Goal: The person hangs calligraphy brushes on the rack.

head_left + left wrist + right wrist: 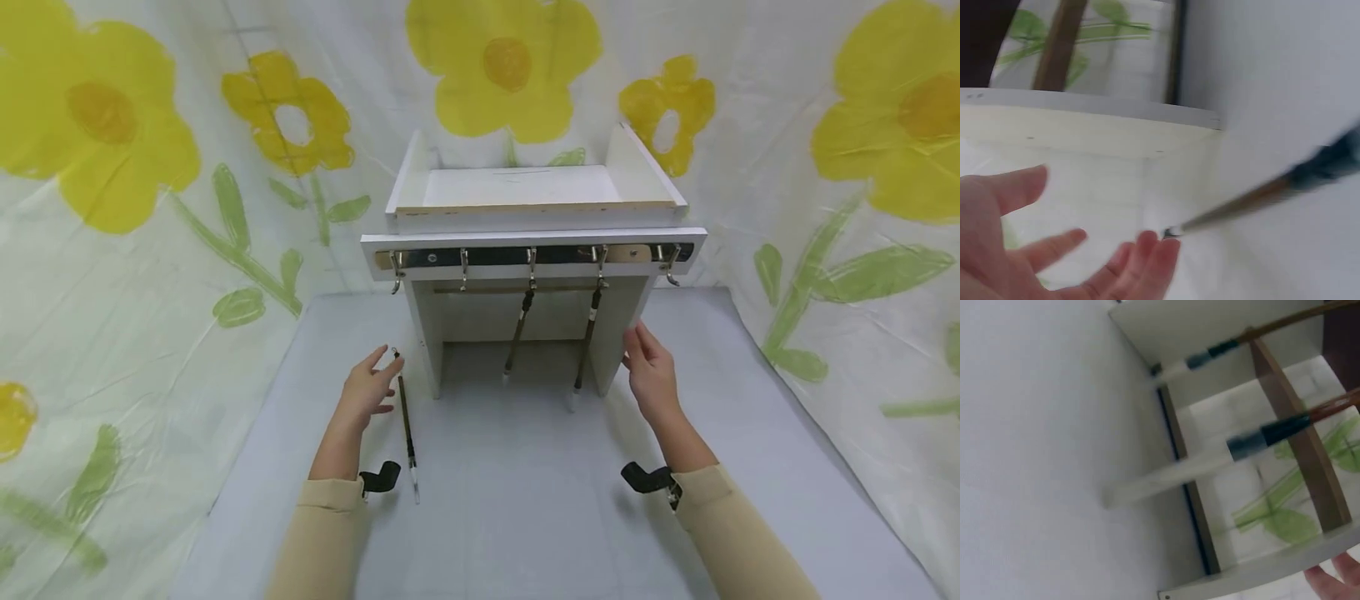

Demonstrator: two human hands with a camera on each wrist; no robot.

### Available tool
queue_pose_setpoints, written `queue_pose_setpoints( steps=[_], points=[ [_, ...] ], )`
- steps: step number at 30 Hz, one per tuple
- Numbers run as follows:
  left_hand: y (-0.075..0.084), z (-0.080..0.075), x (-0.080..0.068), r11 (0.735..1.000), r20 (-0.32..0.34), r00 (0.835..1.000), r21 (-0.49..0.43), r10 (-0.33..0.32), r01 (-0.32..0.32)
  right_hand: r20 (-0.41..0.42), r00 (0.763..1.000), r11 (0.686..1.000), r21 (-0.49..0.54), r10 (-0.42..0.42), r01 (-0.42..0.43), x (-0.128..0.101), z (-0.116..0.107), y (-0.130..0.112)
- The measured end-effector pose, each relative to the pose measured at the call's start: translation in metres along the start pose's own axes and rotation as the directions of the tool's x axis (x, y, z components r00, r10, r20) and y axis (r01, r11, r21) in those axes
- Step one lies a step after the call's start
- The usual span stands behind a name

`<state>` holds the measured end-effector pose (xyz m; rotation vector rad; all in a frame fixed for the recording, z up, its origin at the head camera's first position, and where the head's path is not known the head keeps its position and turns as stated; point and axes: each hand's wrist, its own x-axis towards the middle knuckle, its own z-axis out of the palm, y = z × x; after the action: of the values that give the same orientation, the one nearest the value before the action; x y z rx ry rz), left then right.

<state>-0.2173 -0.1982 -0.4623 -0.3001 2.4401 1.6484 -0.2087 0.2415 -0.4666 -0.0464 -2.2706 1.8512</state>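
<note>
Brown brush (407, 425) lengthwise, tip toward person.

The head view is bright and evenly lit, with soft light from above. Faint shadows lie under the shelf (528, 242) and beside the wrists on the table (525, 500). Wide-angle bending curves the edges. No glare shows. Both wrist views are blurred by motion: the brush (1260, 197) smears into a streak, and the hanging brushes (1272, 434) are soft and out of focus.
</note>
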Motion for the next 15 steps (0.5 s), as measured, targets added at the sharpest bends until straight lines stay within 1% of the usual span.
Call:
queue_pose_setpoints(
  steps=[2, 4, 6, 8, 10, 12, 13, 15],
  points=[
    [-0.008, 0.005, -0.001, 0.996, 0.011, 0.999, 0.075, -0.047, 0.046, -0.007, 1.000, 1.000, -0.011, -0.005, 0.005, -0.001, -0.001, 0.000],
    [-0.017, 0.012, 0.001, 0.987, 0.015, 0.998, 0.150, -0.067, 0.064, -0.013, 1.000, 1.000, -0.009, -0.006, 0.006, -0.001, -0.002, -0.001],
    [-0.026, 0.018, 0.003, 0.970, -0.007, 0.998, 0.233, -0.065, 0.064, -0.014, 1.000, 1.000, -0.001, 0.001, -0.001, -0.001, -0.002, -0.001],
    [-0.034, 0.024, 0.005, 0.946, -0.050, 0.998, 0.317, -0.046, 0.059, -0.009, 1.000, 1.000, 0.019, 0.008, -0.008, 0.000, -0.002, -0.001],
    [-0.040, 0.028, 0.007, 0.926, -0.090, 0.996, 0.372, -0.026, 0.058, -0.002, 1.000, 0.999, 0.033, 0.023, -0.023, 0.000, -0.002, 0.000],
    [-0.044, 0.030, 0.010, 0.924, -0.123, 0.992, 0.378, -0.014, 0.060, 0.002, 1.000, 0.999, 0.034, 0.032, -0.032, 0.000, -0.002, 0.000],
    [-0.046, 0.030, 0.011, 0.927, -0.134, 0.991, 0.370, -0.007, 0.057, 0.002, 0.999, 0.999, 0.031, 0.035, -0.035, 0.001, -0.002, 0.001],
    [-0.047, 0.029, 0.013, 0.942, -0.142, 0.990, 0.329, -0.014, 0.061, -0.002, 0.999, 0.999, 0.028, 0.037, -0.037, 0.001, -0.003, 0.001]
  ],
)
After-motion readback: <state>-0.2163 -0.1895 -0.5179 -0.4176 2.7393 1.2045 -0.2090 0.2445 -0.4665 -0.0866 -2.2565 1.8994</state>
